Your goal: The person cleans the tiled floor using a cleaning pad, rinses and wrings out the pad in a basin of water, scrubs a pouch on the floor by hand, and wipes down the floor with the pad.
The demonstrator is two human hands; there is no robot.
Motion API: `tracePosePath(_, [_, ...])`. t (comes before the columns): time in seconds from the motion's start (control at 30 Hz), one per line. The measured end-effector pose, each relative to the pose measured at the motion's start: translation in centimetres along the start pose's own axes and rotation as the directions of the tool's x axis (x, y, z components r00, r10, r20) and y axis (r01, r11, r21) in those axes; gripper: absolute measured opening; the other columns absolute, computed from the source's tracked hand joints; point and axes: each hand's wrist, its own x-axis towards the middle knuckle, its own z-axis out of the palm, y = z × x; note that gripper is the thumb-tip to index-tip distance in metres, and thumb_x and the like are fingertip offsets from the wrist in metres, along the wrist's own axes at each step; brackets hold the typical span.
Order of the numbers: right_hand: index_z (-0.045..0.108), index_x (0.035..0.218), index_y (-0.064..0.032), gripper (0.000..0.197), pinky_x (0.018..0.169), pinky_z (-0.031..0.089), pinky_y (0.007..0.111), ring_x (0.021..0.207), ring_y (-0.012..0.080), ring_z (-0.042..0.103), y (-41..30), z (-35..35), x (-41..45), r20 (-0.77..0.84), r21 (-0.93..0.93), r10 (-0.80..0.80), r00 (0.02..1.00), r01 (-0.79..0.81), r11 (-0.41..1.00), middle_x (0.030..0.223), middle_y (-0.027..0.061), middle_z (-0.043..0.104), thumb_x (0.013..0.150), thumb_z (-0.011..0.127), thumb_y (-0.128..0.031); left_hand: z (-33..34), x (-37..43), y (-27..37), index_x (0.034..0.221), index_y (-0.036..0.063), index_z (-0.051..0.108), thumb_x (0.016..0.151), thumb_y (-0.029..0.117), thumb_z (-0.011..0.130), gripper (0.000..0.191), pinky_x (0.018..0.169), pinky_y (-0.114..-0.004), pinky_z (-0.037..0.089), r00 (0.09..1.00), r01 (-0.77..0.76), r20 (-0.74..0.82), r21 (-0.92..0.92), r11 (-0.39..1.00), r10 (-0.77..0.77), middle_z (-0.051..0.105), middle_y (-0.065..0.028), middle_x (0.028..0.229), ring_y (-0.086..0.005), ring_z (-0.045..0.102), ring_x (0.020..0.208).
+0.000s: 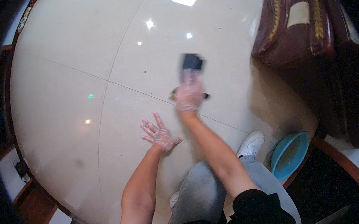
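Observation:
My left hand [162,137], in a thin clear plastic glove, is pressed on the glossy pale tile floor [55,98] with its fingers spread and nothing in it. Ahead and to the right, my right hand [190,94] wears a similar glove and is blurred. Under its palm and fingers it holds a dark cloth [192,61] flat against the tiles; the blur hides its exact shape. Small dark bits, one partly yellow, stick out on both sides of this hand. Whether they belong to the cloth I cannot tell.
A blue plastic basin [287,172] holding murky liquid stands right of my white shoe [251,143]. Dark red furniture with gold trim [286,47] fills the upper right. Small dark specks [145,72] dot the tiles. A dark red border [10,100] runs along the left.

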Motion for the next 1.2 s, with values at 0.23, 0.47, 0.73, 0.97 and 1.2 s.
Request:
tracePosePath(0.23, [0.068,0.115,-0.0184,0.027,0.083,0.049,0.04,0.1,0.026,0.061,-6.6,11.1,-7.5,0.573,0.248,-0.811,0.116,0.919,0.306,0.136,0.0098,0.056,0.09,0.057,-0.02,5.0,2.9,-2.0,0.156,0.0167,-0.021,0.07,0.067,0.076,0.139,0.106,-0.078,-0.006,0.981,-0.168,0.112,0.098,0.981,0.157,-0.03,-0.0368,0.153,-0.0539,-0.029,0.142])
tracePosePath(0.47, [0.066,0.119,-0.0167,0.034,0.082,0.049,0.042,0.094,0.026,0.066,0.0,4.2,15.6,0.268,-0.537,-0.581,0.769,0.619,0.573,0.121,0.0067,0.067,0.087,0.056,-0.017,-0.5,-0.5,1.2,0.151,0.0166,-0.032,0.066,0.053,0.087,0.151,0.105,-0.078,-0.005,0.988,-0.088,0.121,-0.044,0.995,0.093,-0.03,-0.0403,0.151,-0.0567,-0.029,0.14])
tracePosePath(0.73, [0.055,0.135,-0.014,0.04,0.099,0.05,0.046,0.119,0.0331,0.059,5.5,-10.4,23.5,-0.088,-0.717,-0.007,0.996,-0.058,0.694,0.139,0.0161,0.054,0.099,0.048,-0.029,-0.6,-0.4,0.5,0.15,0.0166,-0.035,0.063,0.051,0.089,0.155,0.106,-0.079,-0.001,0.995,-0.049,0.08,-0.036,0.998,0.051,-0.029,-0.0402,0.151,-0.0569,-0.027,0.141])
tracePosePath(0.97, [0.058,0.124,-0.0079,0.032,0.085,0.054,0.046,0.095,0.034,0.068,-1.8,5.0,6.4,0.37,-0.345,-0.413,0.832,0.535,0.771,0.104,0.0187,0.069,0.098,0.048,-0.026,-0.1,-1.0,1.2,0.152,0.0165,-0.03,0.067,0.052,0.087,0.149,0.106,-0.078,-0.005,0.99,-0.113,0.079,-0.054,0.992,0.117,-0.027,-0.0395,0.153,-0.0556,-0.027,0.142])
tracePosePath(1.2, [0.07,0.118,-0.0202,0.032,0.096,0.051,0.044,0.12,0.0282,0.057,-4.3,4.0,-4.3,0.792,0.053,-0.57,0.218,0.906,0.42,0.143,0.0048,0.051,0.087,0.062,-0.018,0.5,0.3,-0.9,0.161,0.02,-0.004,0.07,0.067,0.076,0.13,0.104,-0.081,-0.005,0.959,-0.213,0.198,0.037,0.976,0.202,-0.028,-0.0336,0.156,-0.0532,-0.026,0.144])
